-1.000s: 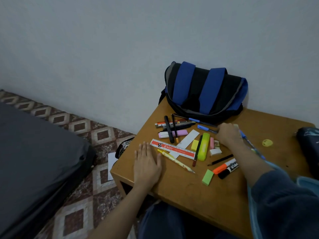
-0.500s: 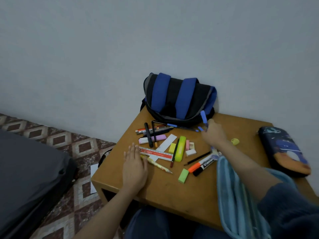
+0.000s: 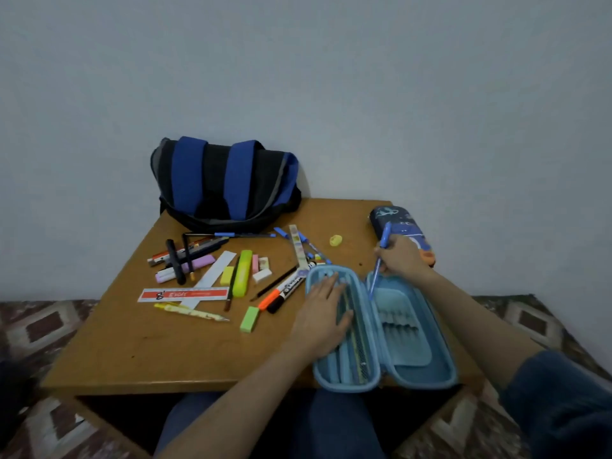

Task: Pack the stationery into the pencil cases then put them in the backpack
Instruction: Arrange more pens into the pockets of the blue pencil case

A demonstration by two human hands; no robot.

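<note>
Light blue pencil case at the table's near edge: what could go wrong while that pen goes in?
1. The light blue pencil case lies open, its near end seemingly past the table edge; if the left hand resting flat on it lifts, it might tip off.
2. The right hand grips the blue pen close beside the dark pencil case at the table's right edge; a nudge could push it off.

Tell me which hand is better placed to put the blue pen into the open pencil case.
The right hand: it holds the blue pen, tip down over the right half of the open pencil case. The left hand lies flat on the left half and seems to steady it.
</note>
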